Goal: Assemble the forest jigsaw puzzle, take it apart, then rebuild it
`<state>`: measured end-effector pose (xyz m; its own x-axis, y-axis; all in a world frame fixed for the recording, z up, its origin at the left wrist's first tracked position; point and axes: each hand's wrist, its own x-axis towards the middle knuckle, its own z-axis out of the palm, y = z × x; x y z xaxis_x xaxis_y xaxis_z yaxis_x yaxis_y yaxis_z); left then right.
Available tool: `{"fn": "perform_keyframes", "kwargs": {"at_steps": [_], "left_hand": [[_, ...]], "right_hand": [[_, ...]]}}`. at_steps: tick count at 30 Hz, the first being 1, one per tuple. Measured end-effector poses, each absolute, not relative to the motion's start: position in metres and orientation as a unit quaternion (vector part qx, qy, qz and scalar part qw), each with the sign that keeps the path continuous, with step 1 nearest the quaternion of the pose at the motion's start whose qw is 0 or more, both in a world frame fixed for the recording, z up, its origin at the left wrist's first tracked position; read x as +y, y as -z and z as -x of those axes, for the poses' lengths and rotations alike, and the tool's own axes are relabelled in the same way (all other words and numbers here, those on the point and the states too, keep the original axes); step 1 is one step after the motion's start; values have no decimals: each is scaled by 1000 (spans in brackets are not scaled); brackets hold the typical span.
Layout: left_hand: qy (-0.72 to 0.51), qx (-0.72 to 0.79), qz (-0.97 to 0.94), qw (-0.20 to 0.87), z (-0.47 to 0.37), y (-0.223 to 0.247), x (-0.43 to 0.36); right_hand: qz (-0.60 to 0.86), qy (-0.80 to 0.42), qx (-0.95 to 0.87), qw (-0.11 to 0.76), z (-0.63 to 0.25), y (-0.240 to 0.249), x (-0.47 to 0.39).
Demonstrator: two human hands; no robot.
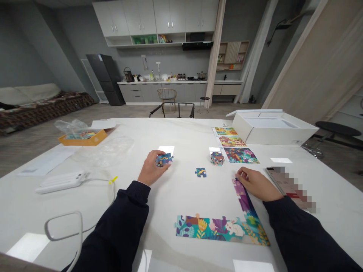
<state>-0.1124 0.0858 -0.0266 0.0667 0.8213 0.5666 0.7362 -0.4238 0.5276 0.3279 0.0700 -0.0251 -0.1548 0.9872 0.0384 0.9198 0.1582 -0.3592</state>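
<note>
My left hand grips a small stack of jigsaw puzzle pieces, the top one mostly blue, above the left middle of the table. My right hand has its fingers bent together at the upper end of the joined puzzle strip, touching a purple puzzle piece there. The joined pieces form an L: a bottom row with a white rabbit and a column rising on the right. Between my hands lies a loose blue puzzle piece. Farther back sits a pile of pieces.
Picture cards lie beside an open white box at the back right. A phone is right of my right hand. On the left are an orange tray with bagged pieces, a plastic bag, and a white power strip with its cable.
</note>
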Motion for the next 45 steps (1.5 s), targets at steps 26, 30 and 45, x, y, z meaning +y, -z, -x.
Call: {"fn": "perform_keyframes", "kwargs": {"at_steps": [26, 30, 45], "left_hand": [[-311, 405, -831, 220, -40, 50, 106], [-308, 398, -837, 213, -40, 52, 107], [-302, 387, -846, 206, -40, 51, 105]], "right_hand": [[649, -125, -740, 125, -323, 22, 66], [648, -124, -741, 123, -323, 23, 67], [648, -123, -741, 126, -321, 21, 65]]}}
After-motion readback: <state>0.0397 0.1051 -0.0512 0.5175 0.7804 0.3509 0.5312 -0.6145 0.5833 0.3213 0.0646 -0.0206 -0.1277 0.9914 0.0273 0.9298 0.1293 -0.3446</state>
